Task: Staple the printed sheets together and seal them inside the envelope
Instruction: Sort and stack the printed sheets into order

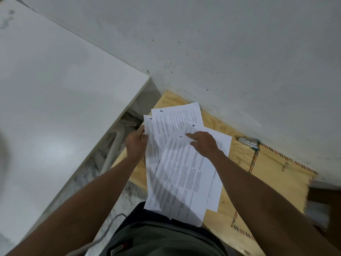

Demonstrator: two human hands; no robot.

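Several printed sheets [181, 174] with handwritten page numbers lie fanned out on a small wooden table [238, 154]. My left hand [136, 143] pinches the left edge of the leftmost sheet. My right hand [203, 145] rests flat on the top sheets near their far end, fingers spread. A silver stapler [249, 142] lies by the wall at the far right of the table. A brown envelope [278, 182] with a striped red and blue border lies under my right forearm, partly hidden by it.
A white wall [239, 52] runs right behind the table. A large white tabletop [55, 108] stands to the left, with a gap and marbled floor [96, 172] between. A grey cable [110, 222] trails near my lap.
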